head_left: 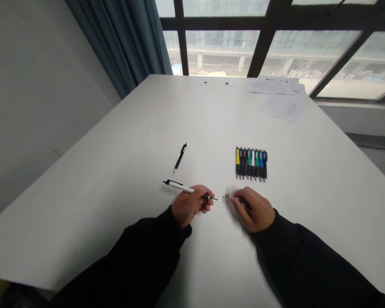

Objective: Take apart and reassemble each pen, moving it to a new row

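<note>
The left hand (pixel 191 205) is clutching a white-and-black pen (pixel 179 186), refill (pixel 216 199) exposed, while the blurred right hand (pixel 253 209), grip unclear, is hovering beside a small metal part (pixel 226 196).

Glossy plastic pen barrel (pixel 179 186), smooth matt white tabletop (pixel 122 162)
</note>
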Demonstrator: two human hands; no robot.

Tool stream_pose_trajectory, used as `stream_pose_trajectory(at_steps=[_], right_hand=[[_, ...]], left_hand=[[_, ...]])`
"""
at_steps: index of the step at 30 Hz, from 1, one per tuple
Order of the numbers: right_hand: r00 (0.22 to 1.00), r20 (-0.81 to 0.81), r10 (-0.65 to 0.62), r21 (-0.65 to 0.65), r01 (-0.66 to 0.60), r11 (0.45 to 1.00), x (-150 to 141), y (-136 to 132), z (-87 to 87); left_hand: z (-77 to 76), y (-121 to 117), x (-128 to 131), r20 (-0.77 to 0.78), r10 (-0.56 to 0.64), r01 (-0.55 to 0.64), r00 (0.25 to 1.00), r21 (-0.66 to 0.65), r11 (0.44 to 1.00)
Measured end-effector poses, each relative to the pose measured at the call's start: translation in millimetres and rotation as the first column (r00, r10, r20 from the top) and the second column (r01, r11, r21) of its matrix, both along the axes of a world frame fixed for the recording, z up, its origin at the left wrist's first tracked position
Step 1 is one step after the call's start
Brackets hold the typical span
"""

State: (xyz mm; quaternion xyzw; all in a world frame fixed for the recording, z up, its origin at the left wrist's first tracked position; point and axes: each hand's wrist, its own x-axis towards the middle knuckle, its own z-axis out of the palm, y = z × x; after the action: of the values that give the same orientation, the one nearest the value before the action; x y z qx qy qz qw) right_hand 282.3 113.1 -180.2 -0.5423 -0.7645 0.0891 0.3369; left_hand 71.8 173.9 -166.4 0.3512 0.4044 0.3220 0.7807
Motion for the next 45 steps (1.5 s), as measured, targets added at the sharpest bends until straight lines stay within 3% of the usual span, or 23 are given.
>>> stream_pose_trajectory(at_steps=[6,11,15,18,22,26,33,45], right_hand=[[0.975,-0.083,0.208,0.045,-0.205,0.978,-4,-3,3.6],[0.958,-0.166,0.234,0.039,-0.231,0.972,-5,-3,8.7],[0.947,-0.289,0.140,-0.007,-0.148,0.989,-3,-5,16.9],[0.937,-0.327,0.123,-0.028,-0.140,0.990,4,-6,19.5],[0.953,-0.259,0.156,-0.095,-0.186,0.978,15,-1,16.4],[0.973,-0.115,0.199,-0.142,-0.214,0.966,24,6,10.3],[0.985,0.126,0.122,-0.167,-0.100,0.981,38,8,5.0],[0.980,0.183,0.083,-0.132,-0.059,0.990,33,9,0.7]], left_hand=[[-2.9,-2,-1,-0.028,-0.145,0.147,0.989,0.108,0.983],[-0.5,-3,-1,-0.015,-0.151,0.152,0.988,0.090,0.984],[5.6,1,-2,0.067,0.064,-0.061,0.996,-0.041,0.997],[11.1,9,-7,0.159,0.236,-0.208,0.959,-0.174,0.962],[16.7,16,-14,0.301,0.334,-0.254,0.893,-0.275,0.927],[19.3,16,-17,0.353,0.335,-0.233,0.874,-0.301,0.925],[16.7,16,-18,0.386,0.322,-0.194,0.865,-0.336,0.922],[17.3,15,-16,0.343,0.288,-0.194,0.894,-0.283,0.939]])
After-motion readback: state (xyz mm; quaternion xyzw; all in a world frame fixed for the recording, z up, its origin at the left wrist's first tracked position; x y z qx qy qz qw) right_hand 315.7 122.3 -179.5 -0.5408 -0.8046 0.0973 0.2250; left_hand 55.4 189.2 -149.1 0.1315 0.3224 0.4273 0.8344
